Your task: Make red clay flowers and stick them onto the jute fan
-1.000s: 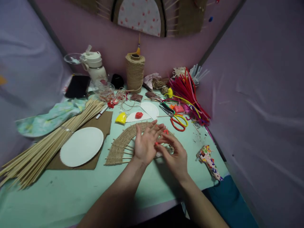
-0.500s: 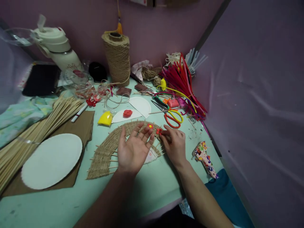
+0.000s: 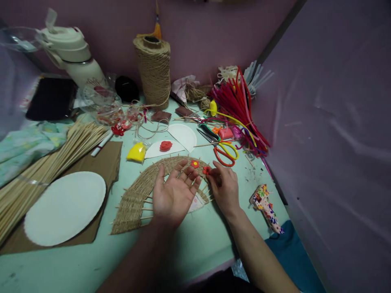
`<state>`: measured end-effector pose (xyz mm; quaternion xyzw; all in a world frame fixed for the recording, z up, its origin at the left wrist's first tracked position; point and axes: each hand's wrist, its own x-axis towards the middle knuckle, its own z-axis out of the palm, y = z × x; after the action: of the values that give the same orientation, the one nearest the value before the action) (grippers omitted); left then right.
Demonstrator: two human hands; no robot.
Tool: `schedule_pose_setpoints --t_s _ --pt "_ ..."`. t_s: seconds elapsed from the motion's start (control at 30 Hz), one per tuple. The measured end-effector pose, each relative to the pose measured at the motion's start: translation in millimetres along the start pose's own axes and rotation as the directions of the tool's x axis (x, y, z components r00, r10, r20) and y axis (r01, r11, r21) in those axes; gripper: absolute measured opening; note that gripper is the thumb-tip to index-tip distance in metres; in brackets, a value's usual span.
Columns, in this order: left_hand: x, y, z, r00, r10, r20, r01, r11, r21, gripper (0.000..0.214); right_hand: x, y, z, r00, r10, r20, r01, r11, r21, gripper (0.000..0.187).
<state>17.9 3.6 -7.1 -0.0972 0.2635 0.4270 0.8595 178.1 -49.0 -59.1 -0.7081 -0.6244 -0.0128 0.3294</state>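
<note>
A fan-shaped panel woven from twine (image 3: 132, 203) on thin sticks lies on the table under both hands. My left hand (image 3: 174, 199) is palm up over its middle, fingers spread and slightly curled, holding nothing. Near the panel's right end, my right hand (image 3: 225, 185) pinches a small red clay flower (image 3: 206, 170) between thumb and fingertips. Another red flower with a yellow centre (image 3: 194, 164) sits on the weave just left of it. Below, a pale piece with faint pink marks (image 3: 196, 203) shows partly behind my left hand.
Scissors (image 3: 224, 154), red clay (image 3: 165, 145) on a cut paper plate, and a yellow clay packet (image 3: 136, 151) lie beyond the panel. A glue gun (image 3: 266, 207) is at right. Left are a white paper plate (image 3: 65, 209) and bamboo sticks (image 3: 51, 162). Behind stand a twine spool (image 3: 154, 73) and bottle (image 3: 73, 57).
My view has shifted slightly. Both hands keep nearly the same pose: the left open, the right at the red flower.
</note>
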Motion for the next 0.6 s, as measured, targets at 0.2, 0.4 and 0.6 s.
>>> schedule_pose_setpoints --t_s 0.2,0.4,0.6 --pt "-0.5 -0.2 0.4 1.0 0.0 0.01 0.0 1.0 -0.004 0.047 -0.6 -1.1 -1.5 1.0 -0.014 0.014 0.015 0.999 -0.029 0.028" --pt "-0.9 0.2 0.8 1.0 0.003 -0.01 -0.004 1.0 -0.015 0.042 -5.9 -9.1 -8.7 0.994 -0.111 0.025 0.113 0.98 -0.166 0.026" --pt "-0.5 1.2 1.0 1.0 0.007 -0.006 -0.007 1.0 -0.025 0.039 -16.1 -14.5 -10.4 0.985 -0.162 0.064 0.173 0.953 -0.248 0.027"
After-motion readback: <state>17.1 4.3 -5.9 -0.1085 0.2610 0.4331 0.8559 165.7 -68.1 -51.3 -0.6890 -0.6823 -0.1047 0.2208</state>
